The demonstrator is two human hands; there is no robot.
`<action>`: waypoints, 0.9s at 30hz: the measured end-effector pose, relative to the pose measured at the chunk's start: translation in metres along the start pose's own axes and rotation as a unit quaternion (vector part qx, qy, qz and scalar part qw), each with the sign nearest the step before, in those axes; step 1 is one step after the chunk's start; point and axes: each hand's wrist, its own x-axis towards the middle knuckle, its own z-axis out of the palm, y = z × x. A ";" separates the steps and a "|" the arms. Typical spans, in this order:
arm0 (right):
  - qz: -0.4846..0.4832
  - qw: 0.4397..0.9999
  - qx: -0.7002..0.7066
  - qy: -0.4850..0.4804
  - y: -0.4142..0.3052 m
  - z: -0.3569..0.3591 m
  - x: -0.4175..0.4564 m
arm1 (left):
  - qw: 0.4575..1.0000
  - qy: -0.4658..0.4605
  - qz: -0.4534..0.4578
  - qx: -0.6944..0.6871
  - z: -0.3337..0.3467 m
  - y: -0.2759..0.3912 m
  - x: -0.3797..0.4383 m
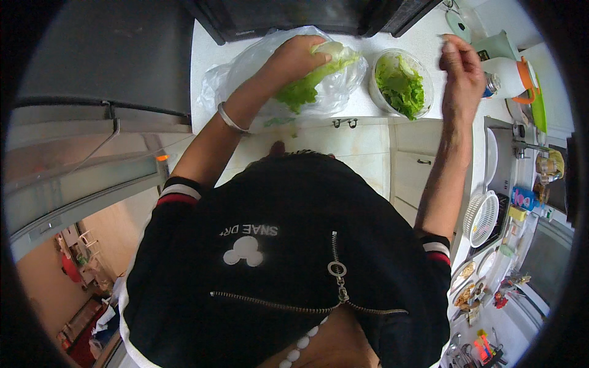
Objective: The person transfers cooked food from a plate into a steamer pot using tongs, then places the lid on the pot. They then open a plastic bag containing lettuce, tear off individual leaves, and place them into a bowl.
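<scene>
My left hand (299, 60) holds a large green lettuce leaf (306, 87) with a pale rib, above a clear plastic bag (248, 60) spread on the white counter. To the right of the bag, a round clear plastic bowl (373, 89) contains torn lettuce leaves (402, 85). My right hand (460, 64) is raised to the right of the bowl, fingers curled with thumb and fingertips close together. A small pale bit shows at its fingertips, too blurred to identify.
A black appliance (294, 16) stands behind the bag. Right of my right hand are a white jug with an orange handle (506, 78) and a lidded jar (492, 84). Farther along are a sink with a faucet (524, 146), a white plastic basket (481, 218) and plates of food (464, 294).
</scene>
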 end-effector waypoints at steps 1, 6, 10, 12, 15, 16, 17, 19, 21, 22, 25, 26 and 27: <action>-0.016 0.997 -0.063 0.031 0.012 -0.017 0.009 | 1.000 -0.009 0.013 -0.016 0.000 0.000 0.002; 0.049 0.906 -0.421 -0.018 0.101 -0.069 0.034 | 0.996 -0.005 0.004 -0.094 0.000 0.015 0.005; 0.092 0.975 -0.185 -0.085 0.044 0.003 -0.007 | 0.998 0.012 0.004 -0.068 0.007 0.021 0.006; 0.172 0.970 -0.101 -0.137 0.037 0.042 -0.030 | 0.998 0.028 0.024 -0.045 0.011 0.030 0.007; 0.234 0.945 -0.068 -0.216 0.024 0.070 -0.043 | 0.996 0.055 0.061 -0.036 0.016 0.036 0.005; 0.198 0.965 0.002 -0.172 0.033 0.075 -0.046 | 0.995 0.051 0.076 -0.041 0.016 0.033 0.006; 0.230 0.957 0.037 -0.173 0.034 0.074 -0.044 | 0.994 0.047 0.090 -0.046 0.017 0.030 0.008; 0.294 0.933 0.108 -0.177 0.038 0.069 -0.043 | 0.983 0.016 0.084 -0.163 0.021 0.018 0.011; 0.319 0.927 0.161 -0.114 0.040 0.070 -0.044 | 0.967 -0.029 0.045 -0.248 0.022 0.019 0.009; 0.332 0.923 0.170 -0.092 0.046 0.070 -0.043 | 0.960 -0.057 0.010 -0.274 0.019 0.030 0.003; 0.330 0.916 0.218 -0.071 0.047 0.075 -0.044 | 0.964 -0.064 -0.033 -0.255 0.020 0.027 -0.002; 0.322 0.914 0.237 -0.071 0.045 0.079 -0.045 | 0.970 -0.053 -0.037 -0.234 0.022 0.020 -0.002; 0.300 0.928 0.210 -0.075 0.045 0.082 -0.046 | 0.980 -0.025 -0.021 -0.194 0.024 0.012 -0.002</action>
